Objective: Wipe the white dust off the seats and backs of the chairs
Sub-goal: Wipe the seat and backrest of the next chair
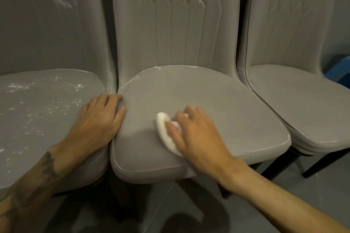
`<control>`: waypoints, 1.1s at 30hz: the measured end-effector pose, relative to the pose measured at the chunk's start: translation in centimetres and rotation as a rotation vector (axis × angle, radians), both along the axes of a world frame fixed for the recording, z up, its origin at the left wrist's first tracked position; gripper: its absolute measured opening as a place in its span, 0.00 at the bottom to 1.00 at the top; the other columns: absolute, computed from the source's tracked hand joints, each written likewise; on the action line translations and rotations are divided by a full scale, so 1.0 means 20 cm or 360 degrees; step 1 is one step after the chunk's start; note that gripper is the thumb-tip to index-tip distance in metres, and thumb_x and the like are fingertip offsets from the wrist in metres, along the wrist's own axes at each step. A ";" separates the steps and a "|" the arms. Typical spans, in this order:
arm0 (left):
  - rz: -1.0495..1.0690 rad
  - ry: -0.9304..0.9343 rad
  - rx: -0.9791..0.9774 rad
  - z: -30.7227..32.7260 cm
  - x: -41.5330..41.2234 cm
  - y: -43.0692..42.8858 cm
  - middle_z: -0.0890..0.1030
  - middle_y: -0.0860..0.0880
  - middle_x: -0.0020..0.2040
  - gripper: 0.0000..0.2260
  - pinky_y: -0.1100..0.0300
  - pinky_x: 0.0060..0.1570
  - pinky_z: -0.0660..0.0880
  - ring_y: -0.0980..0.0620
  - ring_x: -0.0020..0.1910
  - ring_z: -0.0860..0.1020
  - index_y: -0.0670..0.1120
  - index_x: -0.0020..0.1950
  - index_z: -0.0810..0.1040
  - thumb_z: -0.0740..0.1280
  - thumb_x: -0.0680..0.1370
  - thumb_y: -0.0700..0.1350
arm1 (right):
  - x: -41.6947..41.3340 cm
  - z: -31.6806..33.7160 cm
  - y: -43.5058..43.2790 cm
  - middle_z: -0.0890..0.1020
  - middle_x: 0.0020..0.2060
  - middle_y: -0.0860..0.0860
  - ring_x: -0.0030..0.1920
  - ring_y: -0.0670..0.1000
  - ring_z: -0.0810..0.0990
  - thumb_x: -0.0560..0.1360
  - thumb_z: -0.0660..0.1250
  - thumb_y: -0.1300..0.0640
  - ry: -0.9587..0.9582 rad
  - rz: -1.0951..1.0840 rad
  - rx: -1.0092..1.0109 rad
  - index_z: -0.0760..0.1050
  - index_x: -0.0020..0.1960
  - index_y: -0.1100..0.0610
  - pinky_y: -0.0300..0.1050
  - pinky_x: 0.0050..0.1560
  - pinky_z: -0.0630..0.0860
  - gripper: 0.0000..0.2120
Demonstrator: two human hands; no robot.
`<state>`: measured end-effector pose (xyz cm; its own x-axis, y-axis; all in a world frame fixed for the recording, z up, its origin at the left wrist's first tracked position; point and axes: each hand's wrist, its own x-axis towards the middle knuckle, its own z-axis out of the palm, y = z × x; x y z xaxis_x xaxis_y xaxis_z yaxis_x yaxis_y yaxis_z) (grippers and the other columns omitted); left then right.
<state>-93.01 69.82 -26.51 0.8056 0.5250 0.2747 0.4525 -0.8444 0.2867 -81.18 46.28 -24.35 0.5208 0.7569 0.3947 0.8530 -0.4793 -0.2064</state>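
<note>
Three grey padded chairs stand side by side. On the middle chair's seat (217, 100) my right hand (197, 134) presses a white cloth (164, 130), fingers curled over it. A little white dust lines the seat's back edge, and specks dot the middle chair's back (176, 28). My left hand (100, 119) lies flat on the right edge of the left chair's seat (37, 111), fingertips touching the middle seat. The left seat is speckled with white dust, and its back (47, 15) carries dusty streaks. The right chair's seat (306, 104) looks mostly clean.
Black chair legs (322, 162) stand on a grey tiled floor (189, 210). A blue object (339, 70) shows behind the right chair at the frame's right edge. The chairs sit tightly together with hardly any gap between them.
</note>
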 end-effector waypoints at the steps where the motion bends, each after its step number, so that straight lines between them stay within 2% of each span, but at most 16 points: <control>1: -0.0008 0.0009 -0.0006 0.00 0.00 0.00 0.76 0.45 0.63 0.15 0.42 0.61 0.69 0.39 0.61 0.74 0.49 0.71 0.73 0.61 0.85 0.52 | 0.08 0.01 -0.03 0.76 0.47 0.58 0.48 0.62 0.73 0.83 0.57 0.47 0.0049 -0.0101 -0.0084 0.75 0.49 0.57 0.57 0.52 0.70 0.15; 5: -0.0027 0.0068 -0.0036 0.04 0.05 0.05 0.75 0.46 0.66 0.18 0.43 0.64 0.68 0.41 0.64 0.73 0.49 0.73 0.72 0.60 0.85 0.54 | 0.43 0.07 -0.12 0.74 0.55 0.59 0.57 0.60 0.70 0.82 0.58 0.46 0.0215 -0.0400 -0.0192 0.72 0.60 0.60 0.53 0.58 0.66 0.18; 8: -0.0029 0.0088 -0.0058 0.05 0.09 0.06 0.75 0.46 0.65 0.19 0.45 0.63 0.68 0.42 0.63 0.73 0.50 0.72 0.72 0.56 0.85 0.57 | 0.58 0.05 -0.18 0.64 0.57 0.52 0.58 0.56 0.65 0.76 0.62 0.42 0.0346 -0.0462 -0.0126 0.68 0.65 0.55 0.51 0.59 0.65 0.23; 10: -0.0049 0.0107 -0.0013 0.04 0.11 0.05 0.75 0.47 0.64 0.22 0.46 0.61 0.69 0.42 0.61 0.74 0.50 0.70 0.73 0.54 0.83 0.59 | 0.65 0.00 -0.19 0.66 0.57 0.53 0.59 0.58 0.67 0.77 0.63 0.47 0.0262 -0.0484 -0.0151 0.70 0.64 0.57 0.52 0.60 0.66 0.20; 13: -0.0062 0.0107 0.0016 0.04 0.13 0.06 0.76 0.46 0.62 0.24 0.44 0.59 0.72 0.41 0.59 0.76 0.49 0.68 0.75 0.52 0.81 0.60 | 0.84 -0.01 -0.12 0.71 0.58 0.62 0.60 0.62 0.68 0.80 0.61 0.51 0.0071 -0.0723 -0.0162 0.72 0.63 0.63 0.55 0.60 0.66 0.18; 17: -0.0066 0.0137 0.0034 0.05 0.15 0.07 0.77 0.46 0.63 0.26 0.45 0.58 0.73 0.41 0.58 0.77 0.49 0.68 0.76 0.50 0.80 0.60 | 1.04 0.01 0.00 0.71 0.61 0.63 0.59 0.63 0.69 0.80 0.60 0.48 -0.0096 -0.1050 -0.0174 0.70 0.64 0.64 0.55 0.57 0.67 0.21; 21: -0.0067 0.0157 -0.0018 0.07 0.17 0.09 0.75 0.49 0.64 0.28 0.47 0.62 0.72 0.44 0.61 0.77 0.50 0.69 0.76 0.47 0.80 0.63 | 1.16 -0.07 0.10 0.76 0.58 0.66 0.59 0.64 0.70 0.82 0.58 0.53 -0.0129 -0.1003 -0.0235 0.72 0.60 0.68 0.56 0.57 0.64 0.19; 25: -0.0092 0.0183 -0.0050 0.07 0.19 0.13 0.73 0.53 0.65 0.29 0.50 0.64 0.71 0.48 0.63 0.75 0.52 0.69 0.74 0.46 0.80 0.65 | 1.25 -0.03 0.36 0.74 0.64 0.64 0.63 0.63 0.70 0.83 0.54 0.57 -0.0033 -0.0983 -0.0392 0.71 0.66 0.67 0.53 0.62 0.65 0.18; 29: -0.0147 0.0237 -0.0001 0.08 0.21 0.19 0.70 0.56 0.64 0.27 0.54 0.64 0.69 0.51 0.62 0.73 0.54 0.69 0.73 0.45 0.81 0.65 | 1.23 -0.02 0.61 0.73 0.64 0.63 0.62 0.64 0.70 0.83 0.54 0.53 -0.0021 -0.0743 -0.0379 0.74 0.65 0.65 0.54 0.64 0.65 0.20; 33: -0.0204 0.0219 0.0007 0.08 0.22 0.24 0.69 0.56 0.63 0.24 0.55 0.62 0.68 0.51 0.61 0.73 0.54 0.67 0.73 0.47 0.82 0.63 | 1.29 -0.03 0.56 0.74 0.61 0.61 0.59 0.62 0.72 0.82 0.56 0.57 -0.0143 -0.1002 -0.0330 0.76 0.62 0.63 0.53 0.57 0.69 0.16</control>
